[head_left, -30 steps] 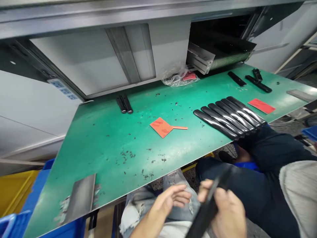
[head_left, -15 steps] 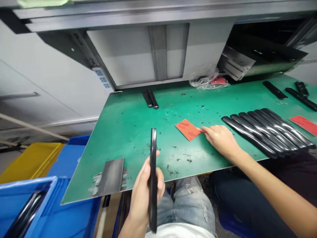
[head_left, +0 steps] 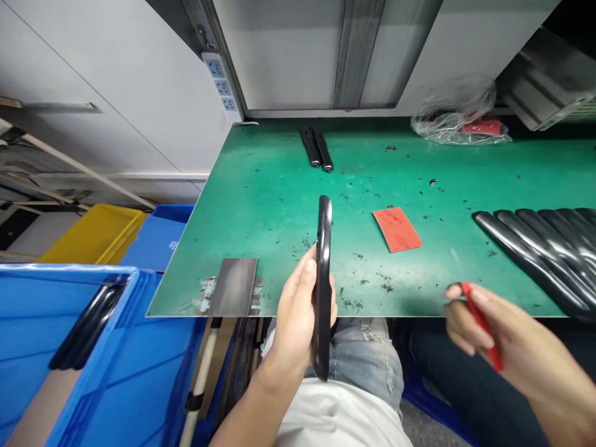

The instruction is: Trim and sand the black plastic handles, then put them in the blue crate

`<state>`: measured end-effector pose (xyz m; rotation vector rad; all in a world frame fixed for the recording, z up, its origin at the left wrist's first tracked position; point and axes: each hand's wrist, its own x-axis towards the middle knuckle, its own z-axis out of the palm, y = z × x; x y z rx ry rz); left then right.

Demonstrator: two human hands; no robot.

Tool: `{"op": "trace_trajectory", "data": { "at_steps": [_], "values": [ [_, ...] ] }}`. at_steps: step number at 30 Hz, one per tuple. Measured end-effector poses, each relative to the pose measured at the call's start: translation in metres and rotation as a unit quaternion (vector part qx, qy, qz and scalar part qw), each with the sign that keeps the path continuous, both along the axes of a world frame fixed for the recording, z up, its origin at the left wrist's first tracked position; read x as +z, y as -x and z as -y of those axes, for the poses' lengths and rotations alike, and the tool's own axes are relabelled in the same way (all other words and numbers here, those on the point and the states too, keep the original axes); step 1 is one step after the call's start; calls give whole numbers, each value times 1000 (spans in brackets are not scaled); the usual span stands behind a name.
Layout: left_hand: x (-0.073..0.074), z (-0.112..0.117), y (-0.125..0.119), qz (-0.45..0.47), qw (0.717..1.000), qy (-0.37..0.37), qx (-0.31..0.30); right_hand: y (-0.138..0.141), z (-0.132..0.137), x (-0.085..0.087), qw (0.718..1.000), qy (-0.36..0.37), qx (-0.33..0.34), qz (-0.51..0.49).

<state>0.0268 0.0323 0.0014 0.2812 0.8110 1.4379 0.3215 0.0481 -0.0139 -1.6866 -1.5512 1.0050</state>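
My left hand [head_left: 302, 304] is wrapped round a long, glossy black plastic piece [head_left: 323, 279], held upright and edge-on at the table's front edge. To the right, my right hand [head_left: 498, 338], slightly blurred, closes on a slim red tool [head_left: 482, 323]; its exact kind and its tip cannot be made out. The tool is apart from the black piece. A red square sheet [head_left: 397, 230] lies flat on the green table between and beyond my hands. Small black shavings [head_left: 386, 282] are scattered near it.
Several similar black pieces [head_left: 535, 261] lie side by side at right. Two smaller black pieces [head_left: 316, 149] lie at the back. A grey metal plate [head_left: 234, 285] sits at the front left. A blue bin [head_left: 100, 270] stands left of the table. A clear plastic bag [head_left: 447, 127] lies at the back.
My right hand has left the red sheet's corner and come right and nearer with the red tool. The left hand still grips the black piece. The view has turned downward and left.
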Motion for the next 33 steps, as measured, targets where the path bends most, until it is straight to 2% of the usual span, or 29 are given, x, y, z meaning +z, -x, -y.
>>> {"op": "trace_trajectory", "data": {
  "at_steps": [1,2,3,4,6,8,10,12,17,20,23,28,33],
  "values": [
    [2,0,0,-3,1000,-5,0,16,12,-2,990,69,58,-112],
    [4,0,-1,-9,1000,-8,1,31,22,-4,966,125,112,-199],
    [6,0,-1,-15,1000,-11,2,44,30,-4,942,156,157,-252],
    [9,0,-1,-22,1000,-13,3,54,37,-4,934,156,193,-258],
    [14,1,-1,-27,1000,-11,10,69,46,0,940,102,252,-207],
    [18,3,-1,-29,999,-7,23,80,49,7,946,18,296,-129],
    [22,5,-1,-32,999,-4,37,88,49,15,940,-56,329,-62],
    [24,6,-1,-36,998,-7,47,95,47,20,927,-125,349,-50],
    [28,8,-3,-36,998,-12,51,116,41,22,882,-258,389,-59],
    [32,9,-5,-45,998,-9,44,129,38,21,850,-363,382,9],
    [36,11,-7,-54,998,-18,40,141,33,21,824,-443,338,103],
    [39,13,-9,-69,997,-16,24,147,23,24,807,-480,296,177],
    [40,11,-10,-63,998,-7,24,146,16,28,811,-469,292,191]
  ]
}}
